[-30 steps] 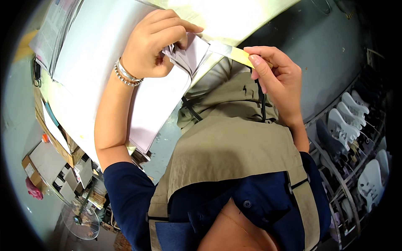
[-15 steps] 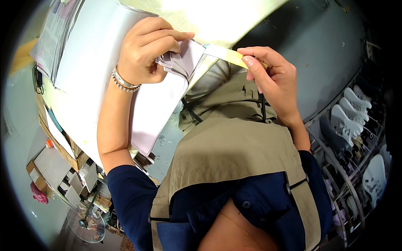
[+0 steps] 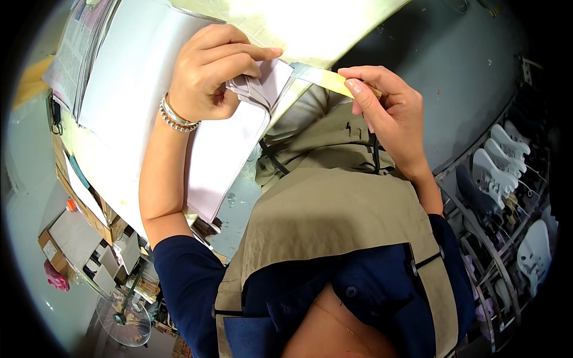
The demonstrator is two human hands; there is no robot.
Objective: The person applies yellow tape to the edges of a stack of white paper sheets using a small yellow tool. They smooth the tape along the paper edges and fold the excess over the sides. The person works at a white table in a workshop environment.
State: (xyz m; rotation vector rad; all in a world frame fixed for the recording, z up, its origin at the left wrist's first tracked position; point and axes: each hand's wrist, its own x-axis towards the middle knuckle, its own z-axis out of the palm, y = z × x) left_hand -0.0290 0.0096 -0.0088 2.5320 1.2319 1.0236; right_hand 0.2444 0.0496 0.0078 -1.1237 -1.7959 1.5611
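The right hand (image 3: 394, 116) is pointing its pinched yellow-ended flat strip (image 3: 332, 81) leftward, toward lilac sheets (image 3: 275, 82) gripped by the left hand (image 3: 206, 74).

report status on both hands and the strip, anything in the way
Left hand gripping bent-back pale sheets. Right hand pinching yellow-ended strip. Strip's far end at sheets' edge, contact unclear. Nothing visible blocking between them.
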